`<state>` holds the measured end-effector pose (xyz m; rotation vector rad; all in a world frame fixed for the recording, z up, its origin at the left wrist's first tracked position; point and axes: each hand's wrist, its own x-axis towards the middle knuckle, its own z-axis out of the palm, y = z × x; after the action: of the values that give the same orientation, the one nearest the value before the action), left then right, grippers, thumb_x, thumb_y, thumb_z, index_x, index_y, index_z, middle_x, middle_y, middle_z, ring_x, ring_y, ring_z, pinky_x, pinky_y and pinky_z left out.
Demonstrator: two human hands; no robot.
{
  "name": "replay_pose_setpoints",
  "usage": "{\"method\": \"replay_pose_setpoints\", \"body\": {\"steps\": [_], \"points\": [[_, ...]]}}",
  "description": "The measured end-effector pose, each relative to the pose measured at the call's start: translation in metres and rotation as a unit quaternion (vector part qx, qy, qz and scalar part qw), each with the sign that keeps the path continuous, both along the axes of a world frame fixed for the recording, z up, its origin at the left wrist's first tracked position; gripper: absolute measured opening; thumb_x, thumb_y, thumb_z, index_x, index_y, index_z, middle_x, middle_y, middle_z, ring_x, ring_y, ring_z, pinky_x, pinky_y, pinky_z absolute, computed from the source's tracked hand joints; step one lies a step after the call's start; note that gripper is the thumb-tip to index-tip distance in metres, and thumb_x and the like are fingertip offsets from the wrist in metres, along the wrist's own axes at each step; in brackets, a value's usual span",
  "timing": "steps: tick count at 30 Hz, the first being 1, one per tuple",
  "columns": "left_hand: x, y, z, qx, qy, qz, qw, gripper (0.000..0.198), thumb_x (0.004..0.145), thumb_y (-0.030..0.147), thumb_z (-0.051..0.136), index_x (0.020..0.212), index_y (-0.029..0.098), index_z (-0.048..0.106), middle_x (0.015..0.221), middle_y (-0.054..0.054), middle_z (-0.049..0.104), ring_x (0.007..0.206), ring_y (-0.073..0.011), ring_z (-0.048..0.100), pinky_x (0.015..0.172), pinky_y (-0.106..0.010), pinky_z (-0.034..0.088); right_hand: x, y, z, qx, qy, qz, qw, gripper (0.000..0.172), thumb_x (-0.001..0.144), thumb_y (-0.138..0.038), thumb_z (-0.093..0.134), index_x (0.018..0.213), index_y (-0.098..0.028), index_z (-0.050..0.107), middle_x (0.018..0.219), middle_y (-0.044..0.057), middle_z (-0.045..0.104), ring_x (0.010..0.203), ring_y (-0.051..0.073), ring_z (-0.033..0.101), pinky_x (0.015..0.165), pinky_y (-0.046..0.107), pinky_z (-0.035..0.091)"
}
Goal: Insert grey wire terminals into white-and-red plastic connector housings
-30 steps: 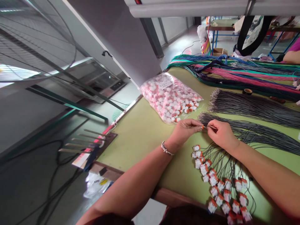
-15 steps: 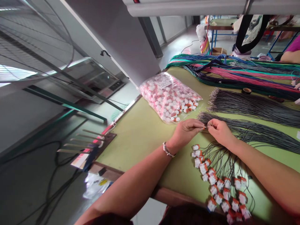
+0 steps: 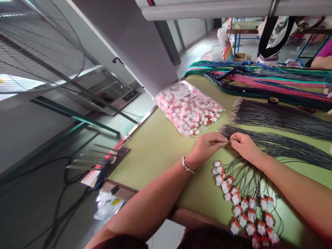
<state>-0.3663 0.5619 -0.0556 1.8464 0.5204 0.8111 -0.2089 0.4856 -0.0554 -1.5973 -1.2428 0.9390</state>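
Observation:
My left hand (image 3: 209,145) is closed, its fingertips pinching a small orange-and-white connector (image 3: 227,142), mostly hidden by the fingers. Close against it on the right, my right hand (image 3: 242,145) pinches the thin end of a black wire. Below the hands lie several white-and-orange connectors (image 3: 236,198) with black wires attached. A clear bag (image 3: 185,103) of such connectors lies open just beyond my left hand. One bundle of black wires (image 3: 280,143) runs to the right behind my right hand, and a second bundle (image 3: 272,116) lies farther back.
Pink, green and blue wire bundles (image 3: 249,81) stretch across the back of the green table (image 3: 150,148). A roll of black tape (image 3: 273,100) sits near them. At the left table edge is a rack of metal prongs (image 3: 114,162). A person's arm shows at the far right.
The whole view has shifted very slightly. Both hands remain together in nearly the same place, still pinching the connector and the wire end.

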Motion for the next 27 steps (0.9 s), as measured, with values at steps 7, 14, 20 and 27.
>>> {"method": "replay_pose_setpoints", "body": {"steps": [7, 14, 20, 27], "points": [[-0.0002, 0.003, -0.0034, -0.053, -0.006, -0.01, 0.999, 0.015, 0.073, 0.034, 0.072, 0.074, 0.019, 0.073, 0.087, -0.008, 0.071, 0.083, -0.0178, 0.066, 0.08, -0.031, 0.054, 0.0007, -0.0021, 0.0001, -0.003, 0.027, 0.008, 1.0, 0.017, 0.068, -0.034, 0.05, 0.067, -0.017, 0.051, 0.052, -0.006, 0.042, 0.049, 0.007, 0.033, 0.046, 0.02, 0.028], [-0.0016, 0.0022, -0.0022, -0.037, 0.007, 0.004, 0.999, 0.012, 0.076, 0.028, 0.068, 0.082, 0.019, 0.072, 0.091, -0.008, 0.07, 0.085, -0.0174, 0.065, 0.08, -0.03, 0.053, 0.0, -0.0024, 0.0034, -0.054, 0.083, 0.015, 0.995, 0.015, 0.07, -0.035, 0.048, 0.069, -0.02, 0.048, 0.046, -0.01, 0.032, 0.04, 0.006, 0.025, 0.042, 0.022, 0.021], [0.0011, -0.0023, 0.0016, 0.017, 0.023, 0.018, 0.999, 0.007, 0.075, 0.023, 0.068, 0.077, 0.02, 0.074, 0.086, -0.007, 0.072, 0.082, -0.0175, 0.066, 0.08, -0.03, 0.053, 0.0, -0.0022, 0.002, -0.04, 0.072, 0.008, 0.997, 0.016, 0.069, -0.035, 0.049, 0.068, -0.019, 0.049, 0.047, -0.01, 0.034, 0.04, 0.006, 0.026, 0.042, 0.022, 0.02], [0.0007, 0.001, -0.0036, -0.009, 0.011, 0.014, 1.0, 0.008, 0.074, 0.023, 0.069, 0.079, 0.018, 0.074, 0.087, -0.007, 0.072, 0.084, -0.0173, 0.066, 0.081, -0.029, 0.053, -0.0003, -0.003, 0.0031, -0.048, 0.088, -0.001, 0.995, 0.015, 0.068, -0.034, 0.049, 0.068, -0.02, 0.048, 0.046, -0.01, 0.033, 0.04, 0.006, 0.026, 0.041, 0.022, 0.019]]}}
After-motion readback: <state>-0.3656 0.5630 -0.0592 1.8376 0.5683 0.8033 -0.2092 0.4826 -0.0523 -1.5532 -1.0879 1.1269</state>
